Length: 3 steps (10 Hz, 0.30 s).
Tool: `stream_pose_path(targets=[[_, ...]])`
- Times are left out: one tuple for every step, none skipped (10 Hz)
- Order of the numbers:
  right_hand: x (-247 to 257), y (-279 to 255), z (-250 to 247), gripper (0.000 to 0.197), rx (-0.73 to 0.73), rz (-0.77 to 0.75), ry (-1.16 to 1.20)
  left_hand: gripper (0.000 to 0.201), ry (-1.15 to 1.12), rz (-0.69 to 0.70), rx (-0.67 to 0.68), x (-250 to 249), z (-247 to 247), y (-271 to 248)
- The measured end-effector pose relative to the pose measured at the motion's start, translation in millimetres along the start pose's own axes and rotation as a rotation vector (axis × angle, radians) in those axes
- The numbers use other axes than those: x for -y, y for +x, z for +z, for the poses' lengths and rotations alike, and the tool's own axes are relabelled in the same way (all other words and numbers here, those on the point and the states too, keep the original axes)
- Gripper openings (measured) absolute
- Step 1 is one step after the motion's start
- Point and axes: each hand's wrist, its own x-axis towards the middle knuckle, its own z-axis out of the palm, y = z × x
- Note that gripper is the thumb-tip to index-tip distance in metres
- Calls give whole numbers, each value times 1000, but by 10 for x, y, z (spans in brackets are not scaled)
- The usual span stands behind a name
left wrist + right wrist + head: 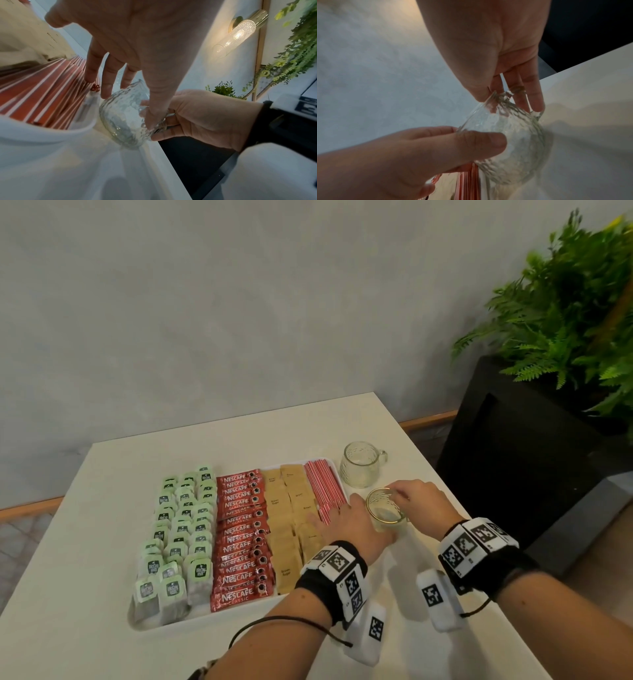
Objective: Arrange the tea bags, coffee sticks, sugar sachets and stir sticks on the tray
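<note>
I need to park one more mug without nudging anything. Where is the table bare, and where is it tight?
Bare table lies left of the tray, behind it toward the wall, and along the near edge under the forearms. It is crowded right of the tray: the far glass mug stands there, and both the left hand and right hand hold the near glass mug.

Glass mug (pixel 385 510) right of tray (pixel 144 623)
</note>
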Motion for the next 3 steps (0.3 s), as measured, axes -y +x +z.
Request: stream_pose_path(targets=[[-42,24,12,29,8,3,37,81,-28,15,-1,34,15,-4],[-44,-11,8,33,5,28,79,79,-40,45,-30,72,-54,-96],[-37,-38,-44,48,-62,51,71,81,-37,56,-59,86,-149,-164]])
